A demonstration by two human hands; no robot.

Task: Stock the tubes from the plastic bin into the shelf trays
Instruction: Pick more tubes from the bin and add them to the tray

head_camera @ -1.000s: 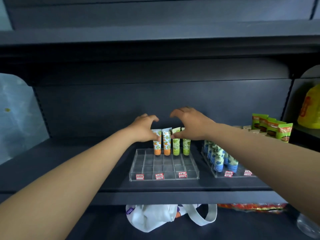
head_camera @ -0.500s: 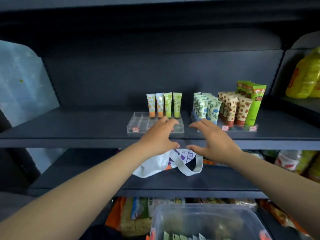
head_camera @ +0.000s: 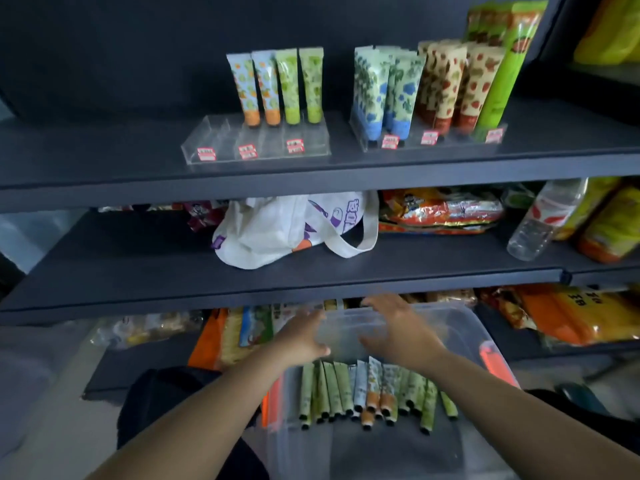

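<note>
Row of slim green and orange-capped squeeze tubes (head_camera: 367,393) lying side by side in a clear plastic bin (head_camera: 464,327) below the shelves. Just above them, left hand (head_camera: 304,336) and right hand (head_camera: 398,332), fingers spread and relaxed, holding nothing. Best to pinch a few matching tubes, caps aligned, then stand them upright in the half-empty clear acrylic shelf tray (head_camera: 256,145) on the upper shelf.

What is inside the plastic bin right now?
The plastic bin holds a row of lying tubes, mostly green, a few orange-capped. Both hands hover above them, hiding the tubes' far ends.
</note>
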